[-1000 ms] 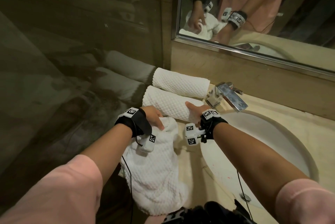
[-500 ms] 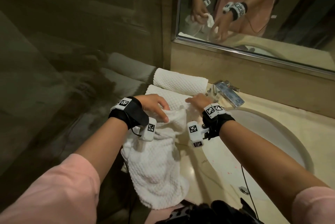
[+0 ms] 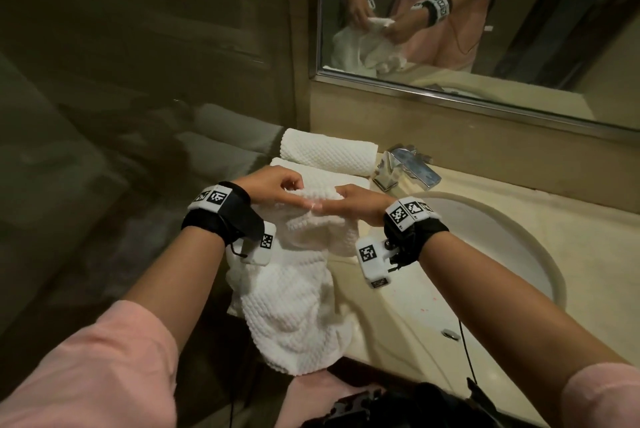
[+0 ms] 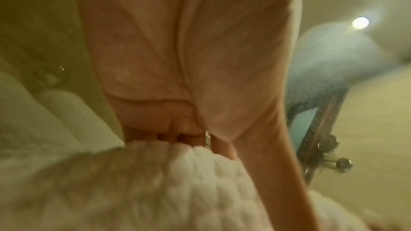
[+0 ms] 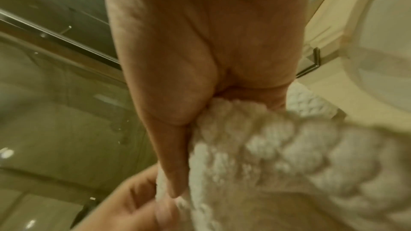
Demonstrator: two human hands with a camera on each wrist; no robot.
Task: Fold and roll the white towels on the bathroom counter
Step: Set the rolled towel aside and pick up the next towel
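Both hands are up over the counter edge, close together, each pinching the top edge of the loose white towel [image 3: 294,292]. The left hand [image 3: 273,185] has fingers curled over the bunched hem; the right hand [image 3: 356,206] grips it between thumb and fingers, confirmed in the right wrist view [image 5: 213,83]. The towel's body hangs crumpled, draping down over the front lip of the counter [image 3: 391,310], beside the sink [image 3: 540,254]. Two rolled towels [image 3: 329,149] already lie side by side against the back wall, left of the tap [image 3: 405,164].

Assessment: the step in hand appears to be finding the corners so the cloth can be opened flat. To do it well, the hands should slide apart along the hem until each holds a corner, shake the cloth square, then lay it on bare counter short of the finished rolls. Risk: the hanging end dragging into the basin, or nudging the nearer roll
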